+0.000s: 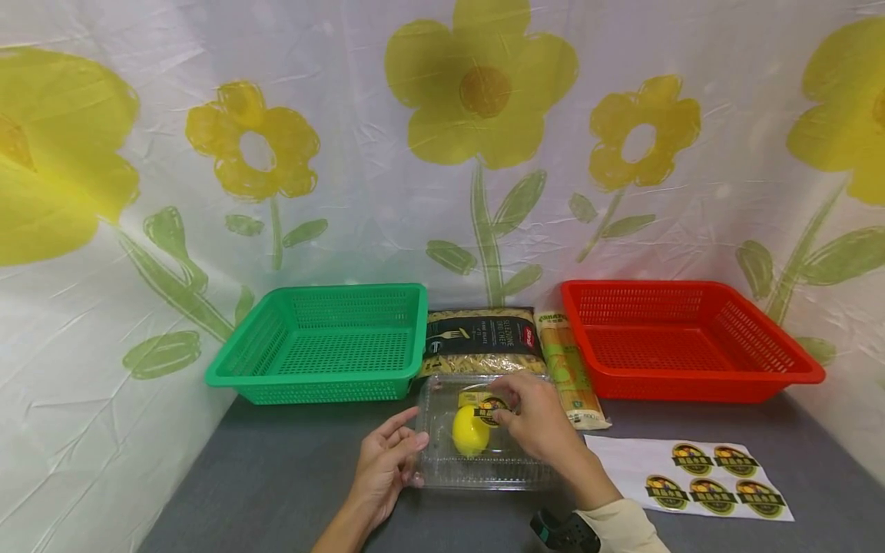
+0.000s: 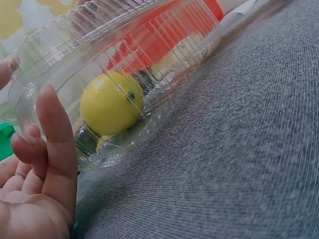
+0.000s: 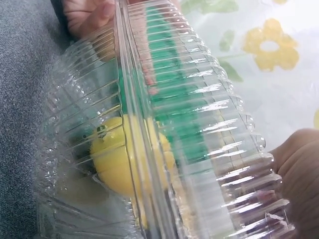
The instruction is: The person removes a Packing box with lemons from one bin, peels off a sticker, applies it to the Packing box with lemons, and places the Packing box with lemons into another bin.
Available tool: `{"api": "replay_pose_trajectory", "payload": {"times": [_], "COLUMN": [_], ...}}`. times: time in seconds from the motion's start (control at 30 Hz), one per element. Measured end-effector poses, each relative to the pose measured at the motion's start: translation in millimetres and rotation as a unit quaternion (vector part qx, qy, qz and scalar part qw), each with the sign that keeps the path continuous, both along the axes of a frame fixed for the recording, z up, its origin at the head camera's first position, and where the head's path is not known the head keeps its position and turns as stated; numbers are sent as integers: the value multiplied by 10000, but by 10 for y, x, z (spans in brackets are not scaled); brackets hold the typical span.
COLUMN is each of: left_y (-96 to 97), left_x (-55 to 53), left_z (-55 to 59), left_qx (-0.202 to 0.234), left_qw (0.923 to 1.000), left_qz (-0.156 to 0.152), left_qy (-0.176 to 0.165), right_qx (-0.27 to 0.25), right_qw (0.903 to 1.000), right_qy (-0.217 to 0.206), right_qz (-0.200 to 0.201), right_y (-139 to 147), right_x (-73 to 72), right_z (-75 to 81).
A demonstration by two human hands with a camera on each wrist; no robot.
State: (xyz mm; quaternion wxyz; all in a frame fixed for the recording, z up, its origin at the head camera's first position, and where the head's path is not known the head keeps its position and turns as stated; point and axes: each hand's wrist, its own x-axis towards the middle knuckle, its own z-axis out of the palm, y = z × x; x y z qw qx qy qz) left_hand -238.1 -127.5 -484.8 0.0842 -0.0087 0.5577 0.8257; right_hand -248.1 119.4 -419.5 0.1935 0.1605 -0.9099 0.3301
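A clear plastic clamshell box sits on the dark table with a round yellow fruit inside, seen through its ribbed wall in both wrist views. My left hand holds the left side of the box, thumb at its edge and fingers against the side. Over the lid, my right hand pinches the right edge of a black and gold fruit sticker, whose left part lies over the lid. Those fingertips partly cover the sticker. Beside the fruit is something flat and yellow, its kind unclear.
A green basket stands at the back left, a red basket at the back right. Between them lie a pasta bag and a long noodle packet. A white sheet bearing several matching stickers lies on the right.
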Motion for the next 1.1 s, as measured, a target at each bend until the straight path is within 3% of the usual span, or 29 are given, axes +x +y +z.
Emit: {"api": "replay_pose_trajectory", "payload": {"times": [0.3,0.73,0.93,1.1], "left_y": [5,22,11,10], "left_x": [5,-16,11,58], "left_z": [22,31,41,28], "left_qx": [-122,-81,-123,-122], "left_qw": [9999,9999,9999,9998], "left_qz": [12,25,10,-101], "left_qy": [12,82,-27,-87], "right_qx": [-117,376,-27,-551], "right_qw": [9990,9950,9950,9871], "right_qy": [342,505,599,944], "right_qz": [-261,-777,-798,-1166], "right_y": [27,4,87,410], "right_x": [-26,-60,-70,-61], "right_z": [0,30,21,50]}}
